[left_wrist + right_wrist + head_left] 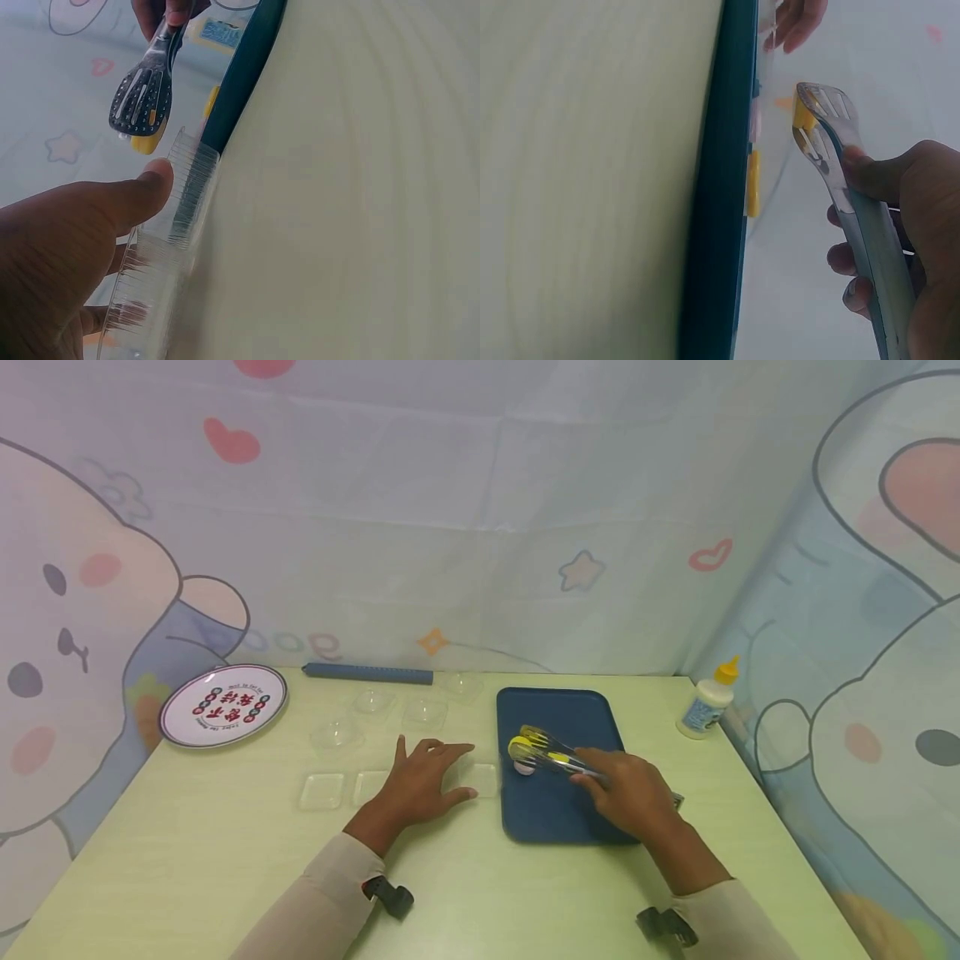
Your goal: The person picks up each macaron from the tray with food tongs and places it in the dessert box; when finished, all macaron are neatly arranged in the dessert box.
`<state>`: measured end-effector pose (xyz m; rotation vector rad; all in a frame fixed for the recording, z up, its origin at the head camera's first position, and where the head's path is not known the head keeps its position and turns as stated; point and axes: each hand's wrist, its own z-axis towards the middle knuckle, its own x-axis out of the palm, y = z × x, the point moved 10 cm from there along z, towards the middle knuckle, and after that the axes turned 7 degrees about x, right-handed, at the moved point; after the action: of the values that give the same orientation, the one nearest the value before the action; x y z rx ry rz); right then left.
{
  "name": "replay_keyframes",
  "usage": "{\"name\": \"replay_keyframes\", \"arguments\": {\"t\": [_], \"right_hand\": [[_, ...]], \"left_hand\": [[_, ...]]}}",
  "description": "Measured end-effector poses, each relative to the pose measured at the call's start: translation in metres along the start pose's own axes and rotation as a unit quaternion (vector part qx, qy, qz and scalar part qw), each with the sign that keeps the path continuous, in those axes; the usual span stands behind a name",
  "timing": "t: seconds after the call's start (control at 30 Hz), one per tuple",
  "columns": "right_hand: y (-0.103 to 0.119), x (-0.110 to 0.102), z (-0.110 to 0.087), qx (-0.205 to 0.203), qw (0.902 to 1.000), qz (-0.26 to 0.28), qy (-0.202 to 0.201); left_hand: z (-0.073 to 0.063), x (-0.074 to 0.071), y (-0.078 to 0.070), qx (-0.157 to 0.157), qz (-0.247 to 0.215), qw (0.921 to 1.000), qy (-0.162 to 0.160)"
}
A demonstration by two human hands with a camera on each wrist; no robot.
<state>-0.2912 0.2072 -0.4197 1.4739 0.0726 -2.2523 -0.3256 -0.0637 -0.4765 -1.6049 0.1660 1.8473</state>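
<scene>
My right hand (633,789) grips metal serving tongs (840,180) above the blue tray (555,814). Between their slotted heads is a small yellow piece (804,114), raised above the tray rim. Another yellow piece (753,184) and a pink one (756,124) show just past that rim. My left hand (420,781) is spread over the clear plastic boxes left of the tray, thumb and index finger apart. One clear box (478,781) stands beside its fingertips, close to the tray's left edge. In the left wrist view the thumb overlaps ribbed clear box walls (154,277).
Shallow clear boxes (322,792) line the table left of the left hand, with several clear domed pieces (337,735) behind. A grey-blue stick (367,673) lies at the back. An oval plate (223,706) stands back left; a yellow-capped glue bottle (705,706), right.
</scene>
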Motion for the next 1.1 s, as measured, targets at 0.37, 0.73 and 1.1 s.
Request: {"name": "replay_keyframes", "arguments": {"t": [0.37,0.73,1.1], "right_hand": [[0.033,0.006,0.006,-0.033,0.9990,-0.010,0.029],[0.055,0.011,0.019,-0.043,0.9957,-0.042,0.071],[0.065,0.022,0.029,-0.013,0.9900,-0.053,0.130]], "left_hand": [[-0.001,0.001,0.001,0.000,-0.009,1.0000,-0.001],[-0.001,0.000,0.001,-0.002,-0.007,1.0000,0.003],[0.000,0.001,0.002,-0.005,-0.003,1.0000,0.006]]}}
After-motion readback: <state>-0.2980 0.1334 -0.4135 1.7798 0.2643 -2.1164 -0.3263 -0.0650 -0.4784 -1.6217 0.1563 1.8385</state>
